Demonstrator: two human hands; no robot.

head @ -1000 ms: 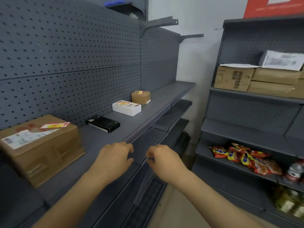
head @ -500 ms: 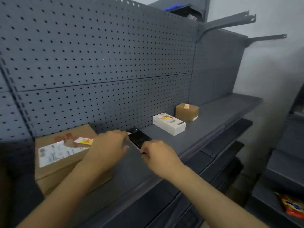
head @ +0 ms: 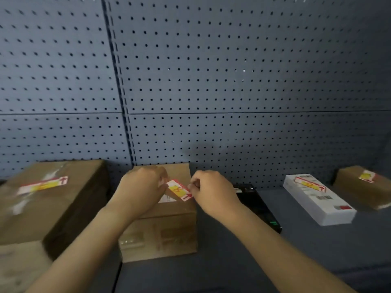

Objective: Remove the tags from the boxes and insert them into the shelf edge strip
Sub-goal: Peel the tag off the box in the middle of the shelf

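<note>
A red, white and yellow tag [head: 179, 190] is held over the top of the middle cardboard box [head: 169, 220], which stands on the grey shelf [head: 243, 261] against the pegboard wall [head: 211, 81]. The tag's left end is pinched by the curled fingers of the left hand [head: 140, 187], and its right end is pinched between thumb and fingertips of the right hand [head: 211, 190]; both hands are closed on it, and whether the tag still touches the box top cannot be told. To the left, a larger cardboard box [head: 48, 199] is seen, blurred, with a long tag [head: 43, 185] lying on its top. Just right of the right hand a black box [head: 258, 206] lies flat on the shelf, partly hidden by the wrist. Further right a white box [head: 317, 199] carries a tag [head: 310, 183] on its top, and at the far right a small cardboard box [head: 364, 187] bears another tag [head: 367, 177]. The shelf edge strip is out of view.
</note>
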